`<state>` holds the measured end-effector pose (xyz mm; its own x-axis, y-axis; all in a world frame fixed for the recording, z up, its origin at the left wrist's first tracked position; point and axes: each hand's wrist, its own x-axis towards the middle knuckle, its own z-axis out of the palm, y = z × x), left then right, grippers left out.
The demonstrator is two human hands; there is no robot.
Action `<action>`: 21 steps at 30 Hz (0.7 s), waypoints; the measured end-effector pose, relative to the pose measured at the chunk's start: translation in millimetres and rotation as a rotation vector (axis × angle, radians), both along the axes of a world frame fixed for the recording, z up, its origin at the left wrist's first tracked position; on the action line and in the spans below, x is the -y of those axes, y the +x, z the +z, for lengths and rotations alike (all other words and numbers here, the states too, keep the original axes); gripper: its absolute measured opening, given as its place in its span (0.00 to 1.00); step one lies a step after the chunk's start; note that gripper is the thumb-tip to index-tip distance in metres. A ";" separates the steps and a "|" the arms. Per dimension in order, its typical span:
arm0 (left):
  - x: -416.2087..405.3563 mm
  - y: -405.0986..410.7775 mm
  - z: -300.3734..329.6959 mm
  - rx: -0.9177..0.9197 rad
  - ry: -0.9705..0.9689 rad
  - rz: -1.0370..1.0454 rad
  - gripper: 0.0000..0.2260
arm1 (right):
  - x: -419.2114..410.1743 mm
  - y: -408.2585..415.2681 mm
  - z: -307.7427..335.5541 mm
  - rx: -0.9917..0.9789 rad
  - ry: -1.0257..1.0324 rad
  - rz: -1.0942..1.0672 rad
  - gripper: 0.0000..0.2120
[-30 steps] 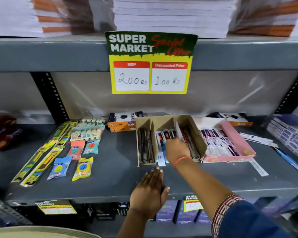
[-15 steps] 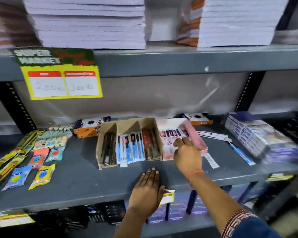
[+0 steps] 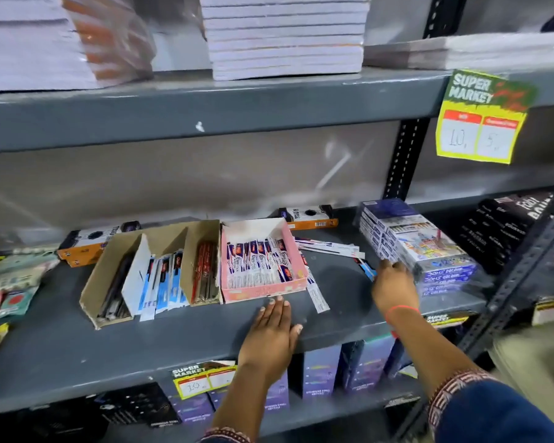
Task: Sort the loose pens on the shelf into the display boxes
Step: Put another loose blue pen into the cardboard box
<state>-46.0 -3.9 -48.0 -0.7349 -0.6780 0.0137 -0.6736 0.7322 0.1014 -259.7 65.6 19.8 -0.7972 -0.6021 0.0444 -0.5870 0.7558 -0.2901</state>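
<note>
The left hand [image 3: 271, 338] lies flat and empty on the shelf [image 3: 77, 346] edge, likely for support. The right hand [image 3: 394, 284] reaches the loose pens [image 3: 330, 249] right of the pink display box [image 3: 263, 290]; whether it grips anything cannot be told.

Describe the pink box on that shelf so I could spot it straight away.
Look at the middle grey shelf, under the stacked white books. The pink box sits near its front edge, just beyond the left hand, touching the right side of the brown cardboard box. It is the only pink one, an open tray of white and purple pen packets.
</note>
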 end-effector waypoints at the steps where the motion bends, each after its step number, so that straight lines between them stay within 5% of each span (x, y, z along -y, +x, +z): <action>1: 0.3 0.6 -0.3 -0.006 -0.006 0.004 0.25 | 2.3 -3.9 -1.0 0.006 0.011 -0.003 0.16; 12: 1.0 2.7 -2.9 -0.014 -0.006 0.004 0.25 | 19.2 -28.2 -3.5 0.397 -0.015 -0.094 0.16; 21: -3.2 1.9 2.3 -0.012 0.034 0.004 0.25 | -2.1 -11.7 -10.7 0.359 -0.190 -0.174 0.18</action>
<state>-44.1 -0.8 -45.7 -0.7321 -0.6811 -0.0002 -0.6750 0.7255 0.1342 -271.4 67.7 9.1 -0.8710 -0.4657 -0.1565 -0.2929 0.7478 -0.5958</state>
